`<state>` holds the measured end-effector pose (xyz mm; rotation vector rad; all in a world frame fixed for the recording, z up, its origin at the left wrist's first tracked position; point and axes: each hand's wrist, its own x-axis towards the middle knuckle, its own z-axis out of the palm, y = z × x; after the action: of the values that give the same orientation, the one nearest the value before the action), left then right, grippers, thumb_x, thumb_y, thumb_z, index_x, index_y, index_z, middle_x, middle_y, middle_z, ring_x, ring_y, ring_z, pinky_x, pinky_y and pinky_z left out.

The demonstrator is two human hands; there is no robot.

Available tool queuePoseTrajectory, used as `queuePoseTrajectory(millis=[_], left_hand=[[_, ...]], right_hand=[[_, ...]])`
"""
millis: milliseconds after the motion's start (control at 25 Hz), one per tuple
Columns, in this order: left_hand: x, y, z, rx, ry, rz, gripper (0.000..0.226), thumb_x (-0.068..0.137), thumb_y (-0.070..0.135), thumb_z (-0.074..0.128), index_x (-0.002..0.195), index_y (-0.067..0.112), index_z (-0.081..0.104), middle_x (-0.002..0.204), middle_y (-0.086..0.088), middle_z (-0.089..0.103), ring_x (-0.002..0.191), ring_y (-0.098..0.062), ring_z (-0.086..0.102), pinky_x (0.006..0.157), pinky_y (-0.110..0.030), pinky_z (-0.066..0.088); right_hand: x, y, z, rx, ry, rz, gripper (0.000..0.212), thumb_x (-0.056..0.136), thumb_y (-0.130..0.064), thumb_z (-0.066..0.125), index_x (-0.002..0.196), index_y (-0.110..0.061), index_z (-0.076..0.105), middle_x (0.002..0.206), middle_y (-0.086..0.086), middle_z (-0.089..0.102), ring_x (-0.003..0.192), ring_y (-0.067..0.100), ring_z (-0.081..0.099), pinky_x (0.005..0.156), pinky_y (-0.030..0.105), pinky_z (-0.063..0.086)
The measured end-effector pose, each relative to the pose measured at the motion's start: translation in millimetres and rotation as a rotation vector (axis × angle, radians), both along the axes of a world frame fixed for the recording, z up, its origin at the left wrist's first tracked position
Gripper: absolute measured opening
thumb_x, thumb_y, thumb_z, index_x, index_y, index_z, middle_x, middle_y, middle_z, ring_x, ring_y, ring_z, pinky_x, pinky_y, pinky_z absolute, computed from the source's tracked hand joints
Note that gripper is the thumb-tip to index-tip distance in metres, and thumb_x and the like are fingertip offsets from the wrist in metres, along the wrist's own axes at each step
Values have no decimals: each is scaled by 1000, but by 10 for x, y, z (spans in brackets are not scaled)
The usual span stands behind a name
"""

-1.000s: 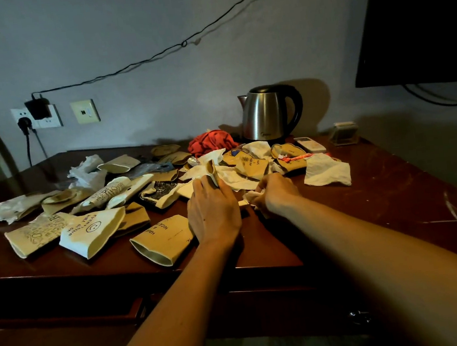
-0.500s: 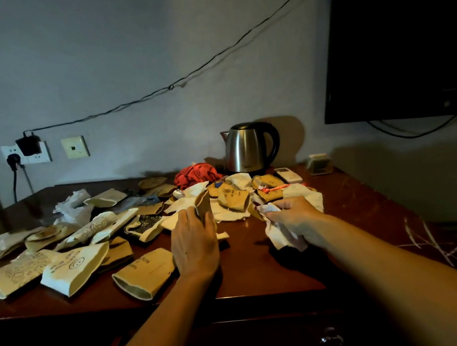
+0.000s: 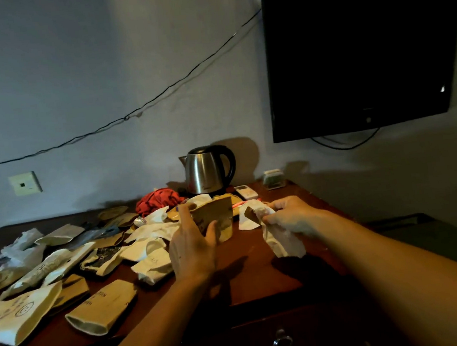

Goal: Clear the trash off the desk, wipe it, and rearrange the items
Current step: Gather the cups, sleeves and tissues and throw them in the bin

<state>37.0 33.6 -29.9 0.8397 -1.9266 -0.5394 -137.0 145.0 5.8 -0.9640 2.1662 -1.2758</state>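
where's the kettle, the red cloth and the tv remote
kettle [image 3: 204, 172], head view, on its steel body
red cloth [image 3: 158, 200], head view, middle of the bundle
remote [image 3: 246, 192], head view, on its white face

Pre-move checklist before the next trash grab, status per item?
1. Left hand secure on the flattened brown cup: ok, thumb and fingers pinch it, lifted off the desk.
2. Right hand secure on the crumpled white paper: ok, though part of it dangles loose.
3. A free hand for more trash: not ok, both are full.
4. Bin or bag to drop into: cannot tell, none in view.
5. Kettle clear of the hands: ok, upright at the back by the wall.
6. Desk ready for wiping: not ok, crushed cups and papers cover the left half.
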Motion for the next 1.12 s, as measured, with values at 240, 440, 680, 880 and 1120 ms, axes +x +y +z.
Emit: queuePoseTrajectory(millis=[240,440,680,880,1120], left_hand=[[-293,218,77,159,46,-163,34,94,18,61,124,27,46,121,-4,62,103,-22,63,85,-44,58],[-617,531,187,239,82,-338,15,96,13,58,109,17,53,110,0,55,95,-14,55,55,-20,54],[-1105,1005,131,152,39,-406,11,94,20,63,90,26,55,98,3,60,96,-18,61,74,-40,60],[-1484,1396,120,93,13,-408,13,91,27,66,89,31,54,104,-2,61,92,-20,62,75,-44,60],[-1924,2035,-36,118,-35,-494,18,92,23,64,105,23,52,104,2,59,98,-14,59,83,-31,54]], right_hand=[[-196,508,162,79,86,-31,5,88,-19,68,84,-21,66,102,4,64,91,18,59,75,29,49],[-403,1029,224,96,89,-102,14,87,-27,67,77,-18,65,94,5,61,77,17,55,60,26,45],[-707,1648,147,95,58,-203,13,87,-21,66,86,-9,66,91,8,59,78,19,54,66,29,45],[-970,2172,93,203,77,-285,19,90,-17,62,102,-4,68,99,11,62,84,23,58,70,34,51],[-1261,2735,-95,265,34,-328,16,92,-17,64,107,-14,68,111,10,61,105,28,59,92,42,52]])
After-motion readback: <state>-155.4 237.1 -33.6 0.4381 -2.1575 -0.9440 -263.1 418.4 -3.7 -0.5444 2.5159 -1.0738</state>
